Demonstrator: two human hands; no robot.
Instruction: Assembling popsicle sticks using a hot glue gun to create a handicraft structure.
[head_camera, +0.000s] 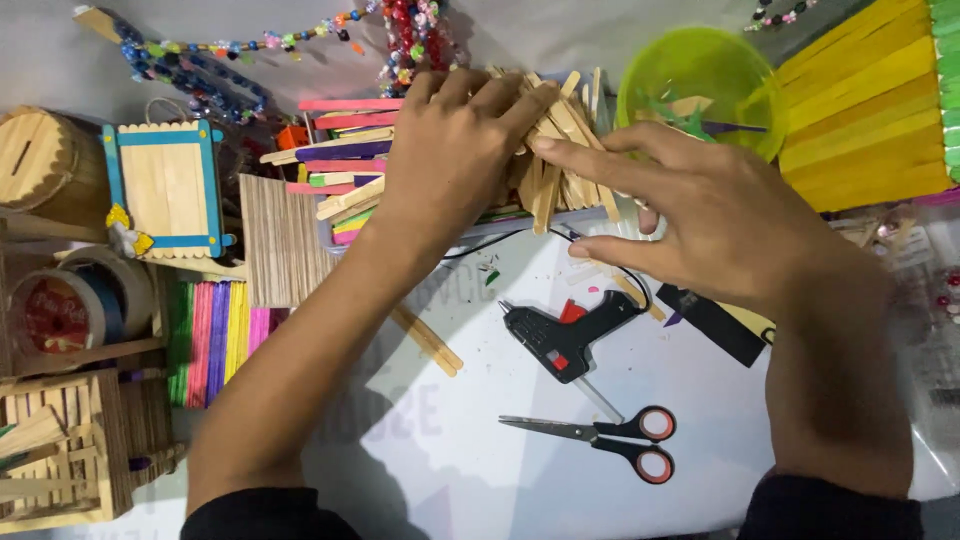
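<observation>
My left hand (455, 150) lies palm down on a heap of plain wooden craft sticks (560, 150), fingers curled over them. My right hand (700, 215) reaches in from the right, its fingers spread and touching the same heap. Coloured sticks (340, 150) are stacked just left of the heap. A black glue gun (565, 335) with a red trigger lies on the white sheet below my hands. Scissors (610, 440) with black and orange handles lie nearer to me.
A green bowl (700, 80) sits at the back right beside a yellow stick panel (870, 110). Bead strings (200, 60) lie at the back. Stick boxes (165, 190), tape rolls (70, 310), a stick crate (70, 450) and coloured stick bundles (215, 340) crowd the left.
</observation>
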